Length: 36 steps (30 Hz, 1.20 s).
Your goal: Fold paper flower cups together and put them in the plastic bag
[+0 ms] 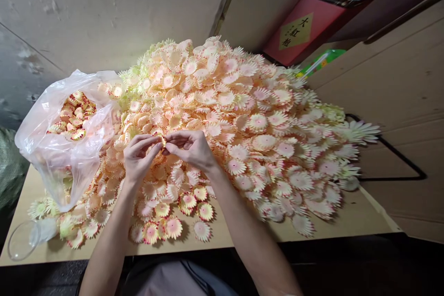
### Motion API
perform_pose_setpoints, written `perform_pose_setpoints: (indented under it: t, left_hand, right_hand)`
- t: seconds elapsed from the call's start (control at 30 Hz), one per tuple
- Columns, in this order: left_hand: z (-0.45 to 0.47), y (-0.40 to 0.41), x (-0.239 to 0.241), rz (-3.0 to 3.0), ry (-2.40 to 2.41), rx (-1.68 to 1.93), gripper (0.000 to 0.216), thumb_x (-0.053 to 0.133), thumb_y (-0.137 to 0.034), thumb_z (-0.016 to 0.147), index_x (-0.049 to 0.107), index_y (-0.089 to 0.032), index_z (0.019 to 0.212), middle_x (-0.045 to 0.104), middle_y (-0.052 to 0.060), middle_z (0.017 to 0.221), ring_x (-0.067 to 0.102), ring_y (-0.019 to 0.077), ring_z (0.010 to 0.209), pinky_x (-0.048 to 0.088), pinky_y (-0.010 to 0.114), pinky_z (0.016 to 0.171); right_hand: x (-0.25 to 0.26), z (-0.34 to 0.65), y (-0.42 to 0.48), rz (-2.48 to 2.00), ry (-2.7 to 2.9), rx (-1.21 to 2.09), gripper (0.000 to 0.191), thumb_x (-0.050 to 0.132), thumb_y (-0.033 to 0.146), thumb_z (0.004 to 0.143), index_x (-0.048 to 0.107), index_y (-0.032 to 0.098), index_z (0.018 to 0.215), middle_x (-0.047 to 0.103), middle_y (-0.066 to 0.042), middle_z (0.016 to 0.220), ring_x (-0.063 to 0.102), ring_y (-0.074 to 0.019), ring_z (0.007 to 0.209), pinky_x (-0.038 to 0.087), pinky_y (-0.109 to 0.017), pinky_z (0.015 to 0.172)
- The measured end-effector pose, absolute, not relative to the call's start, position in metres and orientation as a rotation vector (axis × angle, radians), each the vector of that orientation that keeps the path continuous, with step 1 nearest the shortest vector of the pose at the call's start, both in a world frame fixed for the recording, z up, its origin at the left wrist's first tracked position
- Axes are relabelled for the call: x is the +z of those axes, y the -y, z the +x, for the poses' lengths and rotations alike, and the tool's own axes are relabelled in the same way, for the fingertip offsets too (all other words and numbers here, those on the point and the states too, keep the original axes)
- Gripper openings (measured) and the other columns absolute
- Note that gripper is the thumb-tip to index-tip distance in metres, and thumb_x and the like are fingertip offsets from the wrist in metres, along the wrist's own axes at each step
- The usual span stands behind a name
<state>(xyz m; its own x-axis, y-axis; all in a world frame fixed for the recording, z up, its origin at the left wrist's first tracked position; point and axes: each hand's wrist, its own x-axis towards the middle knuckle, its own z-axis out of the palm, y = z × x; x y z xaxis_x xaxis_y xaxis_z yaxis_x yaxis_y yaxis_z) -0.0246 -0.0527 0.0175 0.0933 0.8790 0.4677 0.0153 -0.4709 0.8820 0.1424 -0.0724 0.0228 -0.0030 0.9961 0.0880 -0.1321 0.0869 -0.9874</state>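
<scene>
My left hand [141,155] and my right hand [187,148] meet over the front of a big heap of flower-shaped petal pieces [225,101]. Between their fingertips is a small yellow petal piece [163,140] with red edges, pinched from both sides. My fingers partly cover it. Below my hands, several yellow petal pieces with red-pink tips [173,228] lie near the table's front edge. The heap's pieces are pale pink, cream and white with fringed rims. On the left, a thin clear plastic bag [45,125] holds more small red-edged pieces [77,113].
The heap covers most of the wooden table [222,237] and leans toward the wall [104,18]. A clear round cup [23,240] stands at the front left corner. Cardboard [391,88] rises on the right, with a black metal bar [398,179] before it. A red box [294,32] sits behind.
</scene>
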Motion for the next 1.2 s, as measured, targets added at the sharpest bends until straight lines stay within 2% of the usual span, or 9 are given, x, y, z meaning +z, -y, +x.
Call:
perform_pose_setpoints:
  t: [0.33,0.7,0.87,0.97,1.2]
  left_hand:
    - [-0.028,0.053,0.022,1.503,-0.908,1.363,0.016,0.082,-0.025,0.073,0.081,-0.022,0.088,0.072,0.007,0.087,0.068,0.0143,0.08,0.054,0.022,0.065]
    - [-0.033,0.048,0.009,1.324,-0.877,1.209,0.021,0.08,-0.035,0.074,0.081,-0.021,0.089,0.075,0.008,0.091,0.069,0.0171,0.082,0.055,0.027,0.072]
    - [-0.031,0.051,0.012,1.317,-0.917,1.206,0.022,0.087,-0.031,0.065,0.079,-0.019,0.083,0.075,0.005,0.083,0.068,0.0135,0.072,0.055,0.022,0.066]
    - [-0.03,0.052,0.011,1.285,-0.928,1.192,0.019,0.085,-0.032,0.068,0.079,-0.018,0.079,0.074,0.004,0.077,0.067,0.0125,0.068,0.055,0.022,0.066]
    - [-0.033,0.05,0.009,1.203,-0.887,1.103,0.022,0.085,-0.034,0.068,0.078,-0.017,0.079,0.075,0.005,0.077,0.07,0.0141,0.069,0.058,0.026,0.071]
  right_hand:
    - [0.03,0.144,0.074,-1.004,1.089,1.34,0.026,0.085,0.027,0.061,0.075,0.015,0.081,0.076,-0.003,0.068,0.075,-0.0188,0.061,0.064,-0.029,0.065]
    - [0.037,0.142,0.073,-1.0,1.068,1.361,0.013,0.077,0.019,0.063,0.07,0.014,0.072,0.072,-0.001,0.06,0.07,-0.0156,0.053,0.061,-0.027,0.057]
    - [0.039,0.14,0.075,-1.029,1.13,1.336,0.023,0.074,0.019,0.065,0.061,0.017,0.084,0.07,0.002,0.061,0.068,-0.0139,0.053,0.057,-0.025,0.056]
    - [0.038,0.138,0.076,-1.038,1.181,1.288,0.031,0.071,0.019,0.068,0.051,0.022,0.091,0.068,0.006,0.061,0.064,-0.012,0.053,0.054,-0.024,0.057]
    - [0.035,0.138,0.075,-1.028,1.234,1.204,0.026,0.07,0.017,0.07,0.047,0.022,0.083,0.06,0.007,0.062,0.057,-0.0092,0.053,0.049,-0.022,0.057]
